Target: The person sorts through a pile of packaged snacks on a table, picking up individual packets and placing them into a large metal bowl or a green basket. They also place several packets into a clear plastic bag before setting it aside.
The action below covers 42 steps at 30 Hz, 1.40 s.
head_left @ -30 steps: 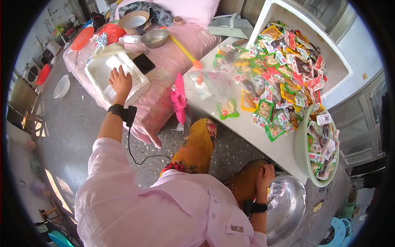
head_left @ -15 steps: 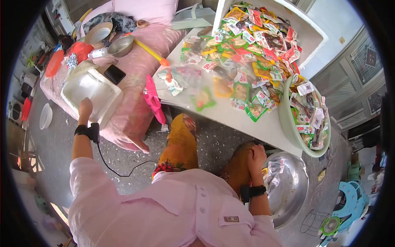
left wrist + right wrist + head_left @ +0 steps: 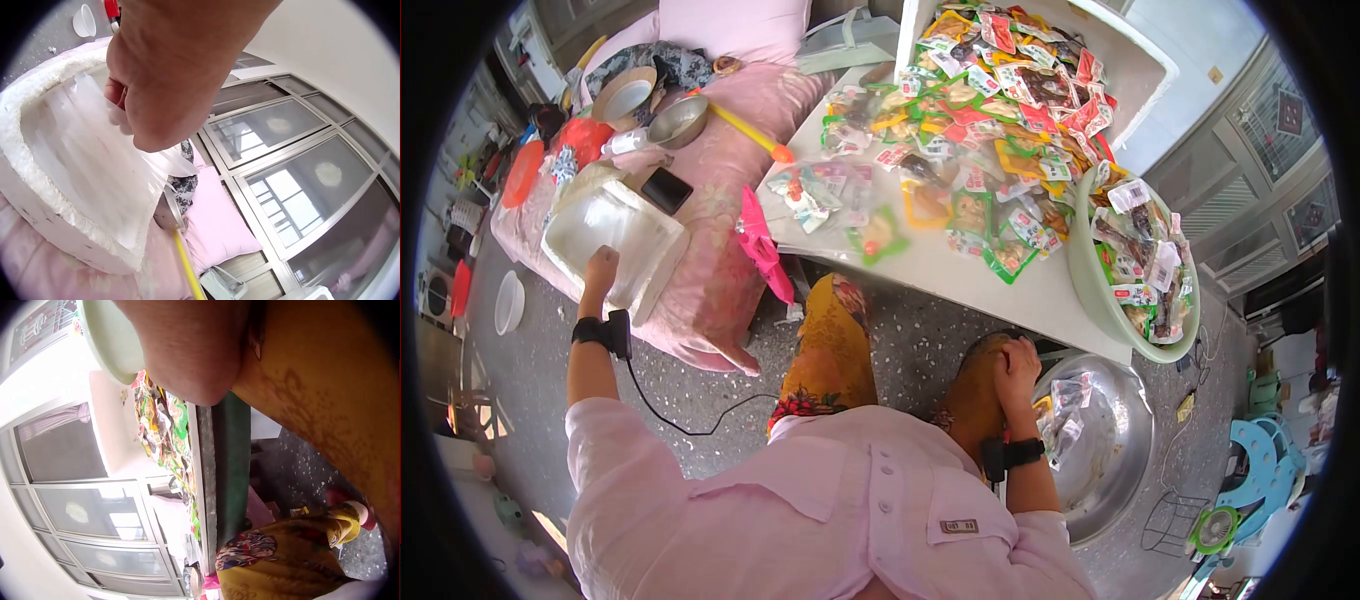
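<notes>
My left hand point(image 3: 603, 270) is over the near side of a white foam box point(image 3: 662, 285) on the pink bed. Its curled fingers point(image 3: 114, 92) pinch a clear plastic bag point(image 3: 119, 117) in the left wrist view. More thin, see-through bags point(image 3: 75, 156) line the inside of the box. On the right knee rests my right hand point(image 3: 1018, 372), fingers loosely bent and holding nothing. Close beside it, a steel basin point(image 3: 1110, 450) on the floor has a few small packets point(image 3: 1068, 408) in it.
Many sealed snack packets point(image 3: 1040, 90) spread over the white table point(image 3: 1040, 310) from a tipped foam box point(image 3: 1145, 80). A pale green tub point(image 3: 1090, 290) of packets stands at the table's right corner. A phone point(image 3: 666, 190), bowls point(image 3: 678, 122) and a yellow-handled tool point(image 3: 745, 130) lie on the bed.
My left hand went from spread fingers inside the foam box to curled fingers, and drew back toward its near side. The head view swung right. My right hand stayed on the knee.
</notes>
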Each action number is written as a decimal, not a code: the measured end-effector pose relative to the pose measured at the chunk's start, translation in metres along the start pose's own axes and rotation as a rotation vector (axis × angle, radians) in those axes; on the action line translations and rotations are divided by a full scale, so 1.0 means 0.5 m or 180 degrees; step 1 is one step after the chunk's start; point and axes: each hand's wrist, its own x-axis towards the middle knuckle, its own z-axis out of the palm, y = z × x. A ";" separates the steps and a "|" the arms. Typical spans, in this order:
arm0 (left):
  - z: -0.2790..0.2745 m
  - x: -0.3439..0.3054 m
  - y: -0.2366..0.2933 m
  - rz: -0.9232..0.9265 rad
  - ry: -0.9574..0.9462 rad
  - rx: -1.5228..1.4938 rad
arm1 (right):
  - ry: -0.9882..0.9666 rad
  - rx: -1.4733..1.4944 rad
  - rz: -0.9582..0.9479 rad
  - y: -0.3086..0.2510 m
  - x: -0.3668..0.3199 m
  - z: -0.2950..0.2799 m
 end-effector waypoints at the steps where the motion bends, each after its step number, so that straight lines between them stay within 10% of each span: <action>1: 0.008 0.004 -0.014 0.0140 0.0041 -0.0131 | -0.0017 0.0031 -0.0003 0.001 -0.001 0.001; 6: -0.005 0.024 -0.014 0.0092 0.0598 0.0195 | -0.0030 0.0076 0.0023 -0.003 -0.001 0.002; 12: -0.112 -0.028 0.255 0.0506 0.1043 -0.0640 | -0.0052 0.0516 0.0006 -0.011 0.011 0.003; 20: 0.033 -0.213 0.612 0.1425 -0.0330 -0.2572 | -0.0698 0.2101 0.0745 -0.159 0.095 -0.026; 24: 0.089 -0.315 0.719 0.0964 -0.1835 -0.2993 | -0.1154 0.3919 0.1092 -0.213 0.104 0.052; 30: 0.202 -0.400 0.761 0.1497 -0.2171 -0.3530 | -0.1829 0.5319 0.1729 -0.277 0.109 0.089; 39: 0.147 -0.392 0.769 0.0158 -0.3108 -0.3686 | -0.1761 0.5762 0.2270 -0.271 0.116 0.073; 42: 0.171 -0.391 0.758 0.0480 -0.2012 -0.4150 | -0.1790 0.5398 0.2204 -0.253 0.121 0.084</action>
